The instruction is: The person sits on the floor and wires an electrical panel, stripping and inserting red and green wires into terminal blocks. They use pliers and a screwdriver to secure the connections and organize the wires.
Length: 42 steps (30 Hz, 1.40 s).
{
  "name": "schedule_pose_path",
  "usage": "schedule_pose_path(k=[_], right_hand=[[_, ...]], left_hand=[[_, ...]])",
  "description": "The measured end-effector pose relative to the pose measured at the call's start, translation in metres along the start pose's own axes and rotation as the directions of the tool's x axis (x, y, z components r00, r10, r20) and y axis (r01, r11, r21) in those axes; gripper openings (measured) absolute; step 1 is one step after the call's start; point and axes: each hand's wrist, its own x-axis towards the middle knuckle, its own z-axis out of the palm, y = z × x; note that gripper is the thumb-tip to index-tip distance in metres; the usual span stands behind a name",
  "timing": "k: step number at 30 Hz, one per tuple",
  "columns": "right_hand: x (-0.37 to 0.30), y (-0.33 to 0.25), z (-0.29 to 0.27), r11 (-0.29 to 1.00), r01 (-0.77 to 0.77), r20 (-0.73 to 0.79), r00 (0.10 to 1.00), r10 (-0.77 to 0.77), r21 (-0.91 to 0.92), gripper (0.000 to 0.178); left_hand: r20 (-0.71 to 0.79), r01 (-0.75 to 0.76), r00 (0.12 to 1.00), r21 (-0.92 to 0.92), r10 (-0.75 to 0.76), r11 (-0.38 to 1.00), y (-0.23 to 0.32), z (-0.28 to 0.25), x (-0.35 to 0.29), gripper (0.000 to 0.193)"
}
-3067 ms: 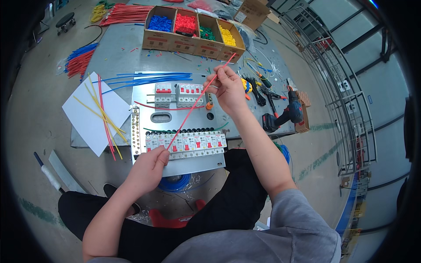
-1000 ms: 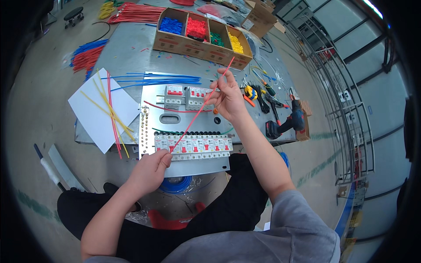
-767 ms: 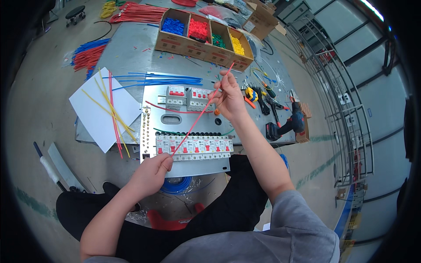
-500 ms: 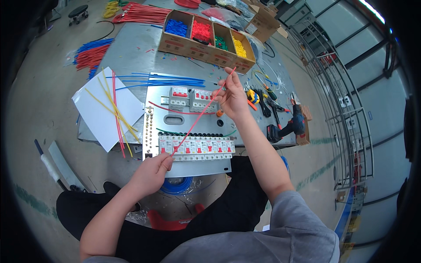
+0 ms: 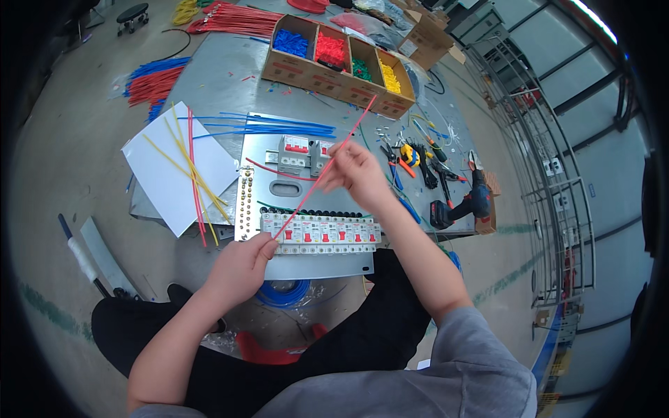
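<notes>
A thin red wire [image 5: 363, 115] slants up and to the right over a metal mounting plate [image 5: 317, 267]. Its lower end is pinched between the thumb and fingers of my left hand [image 5: 239, 270], just in front of a row of circuit breakers [image 5: 325, 233]. My right hand [image 5: 360, 178] has its fingertips closed on the wire about midway, and the upper end sticks out beyond them. Behind that hand, two larger breakers [image 5: 294, 152] are partly covered. Another red wire [image 5: 275, 169] curves across the plate, beside a brass terminal bar [image 5: 245, 202].
Blue wires [image 5: 289, 129] lie across the plate's far edge. White paper [image 5: 167, 191] with yellow and red wires sits at left. A divided cardboard box [image 5: 334, 79] holds coloured caps at the back. Pliers [image 5: 391, 167] and a cordless drill [image 5: 463, 203] are at right.
My right hand has slid down the red wire from near its upper end to about its middle. My left hand still pinches the lower end. The view has shifted slightly.
</notes>
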Motion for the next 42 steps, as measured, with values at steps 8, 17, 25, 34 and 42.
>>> schedule_pose_path(k=[8, 17, 25, 34, 42], right_hand=[[-0.051, 0.015, 0.060, 0.999, 0.043, -0.051, 0.998, -0.044, -0.010, 0.018], [-0.126, 0.012, 0.063, 0.962, 0.232, -0.181, 0.962, -0.205, 0.143, 0.017], [-0.195, 0.036, 0.076, 0.907, 0.271, -0.345, 0.926, -0.154, 0.321, 0.021], [-0.271, 0.060, 0.057, 0.878, 0.259, -0.417, 0.906, -0.076, 0.402, 0.022], [-0.321, 0.093, 0.027, 0.755, 0.324, -0.413, 0.907, -0.078, 0.570, 0.019]], left_hand=[[-0.037, -0.076, 0.996, 0.209, 0.086, 0.975, 0.010, -0.001, -0.001, 0.024], [0.081, -0.232, 0.972, 0.164, 0.221, 0.959, 0.036, 0.026, -0.011, 0.027], [0.270, 0.003, 0.960, -0.286, 0.077, 0.958, 0.051, 0.090, -0.026, 0.040], [0.401, 0.160, 0.916, -0.378, 0.005, 0.912, 0.054, 0.154, -0.060, 0.036], [0.142, 0.121, 0.988, -0.515, -0.055, 0.848, 0.044, 0.213, -0.123, 0.044]])
